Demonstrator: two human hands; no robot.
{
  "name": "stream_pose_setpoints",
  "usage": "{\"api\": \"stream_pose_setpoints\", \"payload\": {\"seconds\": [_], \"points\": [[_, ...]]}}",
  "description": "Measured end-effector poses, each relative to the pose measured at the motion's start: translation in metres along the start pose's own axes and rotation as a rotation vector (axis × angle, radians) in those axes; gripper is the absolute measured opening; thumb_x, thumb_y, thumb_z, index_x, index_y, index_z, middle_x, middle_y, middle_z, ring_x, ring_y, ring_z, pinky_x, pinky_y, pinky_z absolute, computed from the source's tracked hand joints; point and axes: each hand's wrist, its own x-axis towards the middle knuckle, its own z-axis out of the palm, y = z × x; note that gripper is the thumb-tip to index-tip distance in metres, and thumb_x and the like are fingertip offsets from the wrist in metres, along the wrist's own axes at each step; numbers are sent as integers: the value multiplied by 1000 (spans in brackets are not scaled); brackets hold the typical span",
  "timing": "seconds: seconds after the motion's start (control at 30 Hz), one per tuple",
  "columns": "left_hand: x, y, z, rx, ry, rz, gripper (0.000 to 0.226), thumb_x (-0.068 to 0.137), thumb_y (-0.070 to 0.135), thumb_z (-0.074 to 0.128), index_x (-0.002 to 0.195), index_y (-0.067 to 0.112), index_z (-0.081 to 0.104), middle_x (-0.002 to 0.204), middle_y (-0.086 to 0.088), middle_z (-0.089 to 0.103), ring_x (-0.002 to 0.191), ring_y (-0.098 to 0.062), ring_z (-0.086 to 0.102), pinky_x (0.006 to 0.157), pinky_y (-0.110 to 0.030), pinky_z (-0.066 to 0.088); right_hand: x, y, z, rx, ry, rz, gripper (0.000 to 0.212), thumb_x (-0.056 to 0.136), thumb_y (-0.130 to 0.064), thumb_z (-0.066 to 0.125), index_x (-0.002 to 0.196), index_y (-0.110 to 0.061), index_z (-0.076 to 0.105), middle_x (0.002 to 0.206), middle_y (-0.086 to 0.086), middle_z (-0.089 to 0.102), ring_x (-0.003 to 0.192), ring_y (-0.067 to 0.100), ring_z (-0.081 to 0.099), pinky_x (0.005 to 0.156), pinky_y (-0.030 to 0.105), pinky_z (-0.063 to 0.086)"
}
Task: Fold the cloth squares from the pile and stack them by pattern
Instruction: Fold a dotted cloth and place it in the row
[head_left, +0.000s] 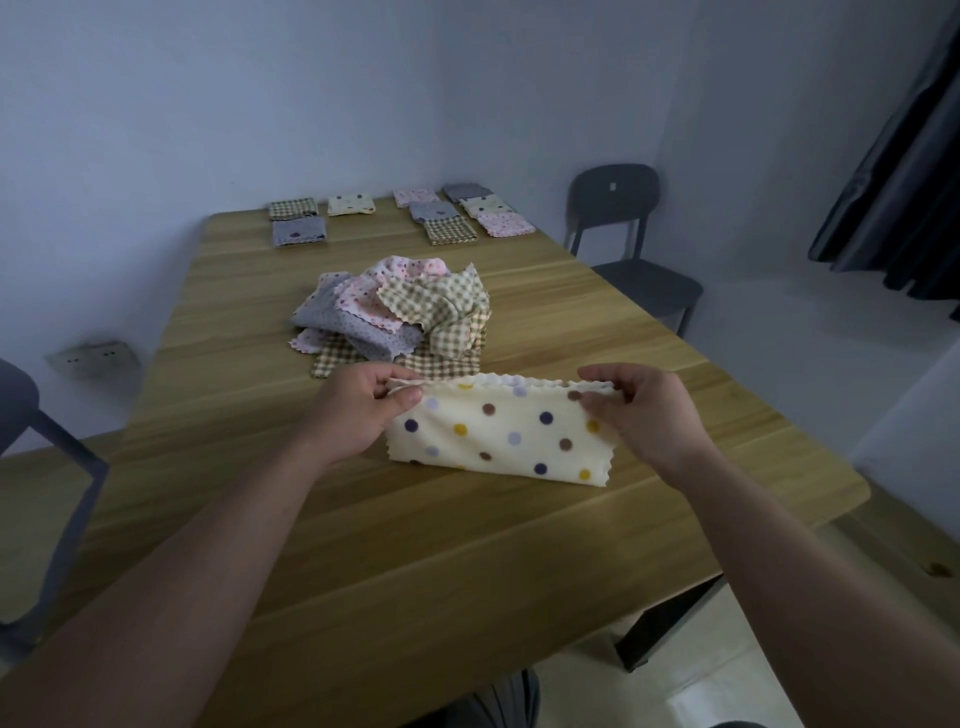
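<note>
A cream polka-dotted cloth square (498, 434), folded in half, is pinched at its upper zigzag corners by the left hand (358, 410) and right hand (644, 415). Its fold rests below the fingers on the wooden table (467, 561); the jumbled cloth pile (400, 312) lies just beyond them.

1. The polka-dot cloth (498, 436) at centre frame is cream with purple, brown, yellow and lilac dots.
2. Just above it, the gingham cloth (441, 306) is olive-and-cream checked, the floral cloth (363, 304) is pink, and the grey cloth (332, 319) is lilac-grey with small dark dots.
3. The table (415, 545) is tan wood grain.
4. The chair (615, 195) at upper right is dark grey.
</note>
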Motion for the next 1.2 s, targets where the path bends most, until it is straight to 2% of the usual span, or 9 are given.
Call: {"api": "stream_pose_setpoints", "payload": {"seconds": [0.3,0.47,0.6,0.67,0.73,0.87,0.97,1.07,1.2], "points": [[0,13,-4,44,-1,74,13,98,31,65,96,44,66,90,17,72,79,9,67,63,-10,46,3,-7,-10,0,21,-11,13,90,-25,76,102,-28,77,88,-11,74,78,4,69,61,15,49],[0,11,-5,96,-13,72,44,98,41,60,69,8,60,62,-10,58,57,-14,52,57,-29,37,6,-7,-15,-42,24,-19,27,90,-8,71,111,-25,76,95,-12,71,81,2,65,65,15,46],[0,13,-4,84,-19,58,24,95,43,65,78,29,74,71,0,72,66,-16,67,65,-36,54,9,-8,-15,-65,35,-35,30,88,-6,73,110,-26,76,99,-12,71,87,1,64,68,14,46],[-1,17,-5,84,-11,52,3,91,38,72,89,38,73,81,7,75,73,-5,68,66,-27,56,10,-9,-15,-44,39,-25,28,86,-6,74,106,-26,77,97,-10,72,88,5,66,70,17,50],[0,20,-6,112,-11,64,13,88,31,77,91,41,71,88,14,74,76,5,65,65,-15,48,13,-9,-15,5,38,-10,26,85,-7,76,102,-27,77,96,-7,73,87,9,67,74,22,54],[4,24,-9,189,-10,91,17,88,24,79,96,38,74,94,21,70,87,3,64,72,-21,47,17,-11,-14,69,37,10,18,88,-13,77,100,-26,78,92,-5,73,79,9,67,68,24,55],[6,26,-11,229,-6,94,16,90,23,77,99,36,73,85,22,70,70,2,64,68,-23,51,18,-13,-15,77,-13,7,18,89,-10,75,102,-22,78,90,-1,73,69,7,68,56,22,52],[8,29,-18,238,-128,29,13,92,20,73,99,31,72,57,6,69,48,-10,62,55,-21,47,22,-14,-16,136,-80,30,18,89,-7,75,99,-22,79,93,4,75,80,20,73,60,30,57],[20,31,-22,241,-164,-87,9,94,18,71,100,25,71,62,-10,72,52,-16,69,60,-29,55,31,-20,-9,172,-83,81,16,89,-7,73,97,-20,78,101,5,75,89,22,73,66,34,62]]}}
